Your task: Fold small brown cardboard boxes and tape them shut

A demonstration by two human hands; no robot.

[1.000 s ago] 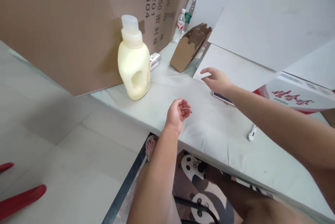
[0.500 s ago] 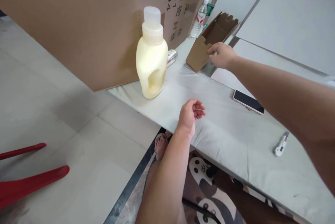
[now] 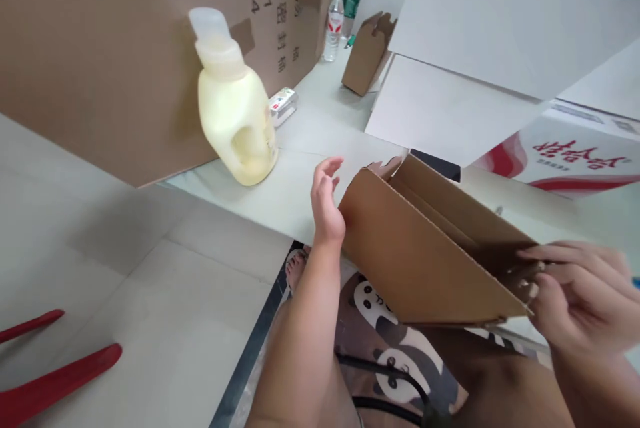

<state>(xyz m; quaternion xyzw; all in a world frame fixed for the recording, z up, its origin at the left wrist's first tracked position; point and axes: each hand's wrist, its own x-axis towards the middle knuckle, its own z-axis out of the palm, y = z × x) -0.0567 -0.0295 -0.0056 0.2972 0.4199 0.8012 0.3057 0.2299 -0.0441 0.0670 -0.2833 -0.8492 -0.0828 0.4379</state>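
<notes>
My right hand [image 3: 575, 295] pinches the near end of a flat brown cardboard box blank [image 3: 425, 248] and holds it above the table edge and my lap. Fingers spread and empty, my left hand [image 3: 325, 198] is raised just left of the blank's far end, close to it but apart. A pale yellow detergent bottle [image 3: 235, 111] with a translucent cap stands on the light table [image 3: 300, 181], to the left of my left hand. A stack of more folded brown blanks [image 3: 365, 55] leans at the back of the table.
A huge brown carton [image 3: 125, 41] stands behind the bottle, with a small white pack [image 3: 283, 105] at its foot. Two water bottles [image 3: 334, 21] stand at the back. White sheets [image 3: 450, 101] and a red-and-white box [image 3: 565, 158] lie to the right. A dark phone [image 3: 440, 165] peeks out behind the blank. Red bars [image 3: 55, 381] lie on the floor.
My right hand reached to the stack of blanks at the back, took one and pulled it toward me over the table edge. My left hand lifted and opened beside it.
</notes>
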